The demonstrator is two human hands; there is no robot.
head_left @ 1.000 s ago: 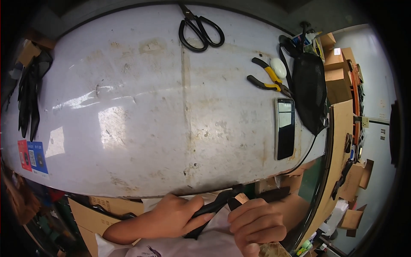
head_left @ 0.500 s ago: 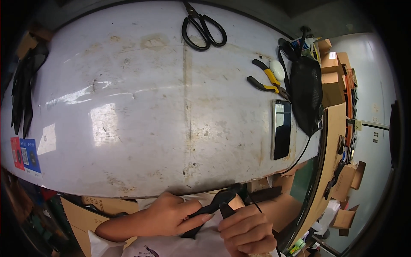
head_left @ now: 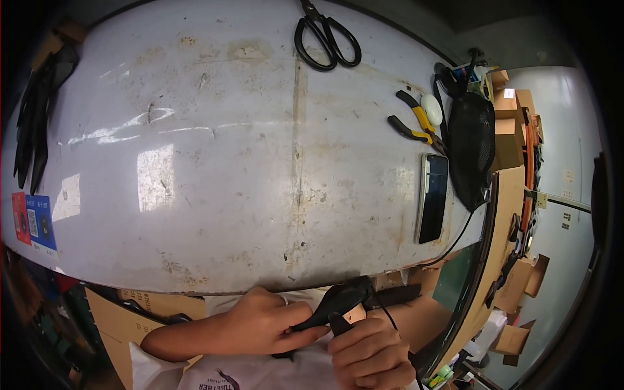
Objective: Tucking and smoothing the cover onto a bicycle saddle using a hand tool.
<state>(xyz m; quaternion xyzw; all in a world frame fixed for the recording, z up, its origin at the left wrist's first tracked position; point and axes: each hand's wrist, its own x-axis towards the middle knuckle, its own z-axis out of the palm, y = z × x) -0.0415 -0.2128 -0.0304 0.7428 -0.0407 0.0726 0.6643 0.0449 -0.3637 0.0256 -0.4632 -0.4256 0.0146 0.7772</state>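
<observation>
Left hand (head_left: 270, 323) grips a black piece (head_left: 342, 300). Right hand (head_left: 372, 354), just beside it, holds a black-tipped object (head_left: 338, 323). Bench (head_left: 221, 188) lies ahead.

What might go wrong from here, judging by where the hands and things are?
The black piece in the left hand is at the table's near edge; it might fall if the grip slips. A thin cord runs close to the right hand and could snag. The pliers' tips lie near the phone and might scratch it if nudged.
</observation>
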